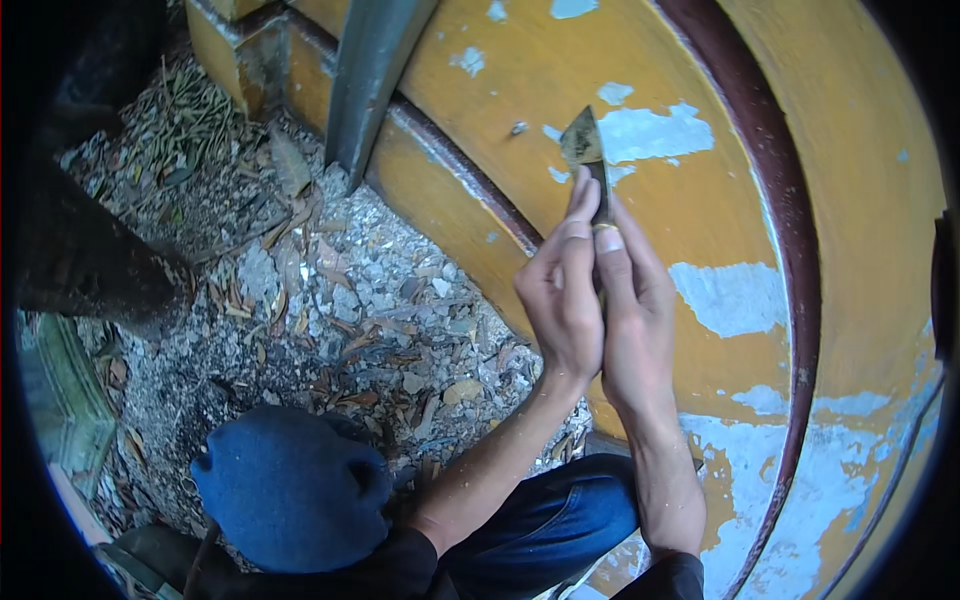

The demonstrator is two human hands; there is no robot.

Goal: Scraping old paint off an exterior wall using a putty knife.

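My left hand [562, 300] and my right hand [637, 296] are pressed together around the handle of a scraper [582, 141], its flat pointed metal blade directed away from me. Fingers of the left hand reach along the base of the blade, and the right thumb lies on the handle near a yellowish ring. Behind the blade is a yellow painted wall [465, 127]. Just right of the blade, a pale patch [660, 133] shows where the paint is gone. Whether the blade touches the wall I cannot tell. Most of the handle is hidden by my hands.
Dark red moulding [787, 172] curves down the wall, beside more bare patches [731, 296]. A grey metal post [375, 82] stands near the wall's foot. Paint chips, rubble and dry leaves cover the ground [360, 300]. A trunk-like dark post [90, 247] rises left. My denim-clad knees [300, 487] are below.
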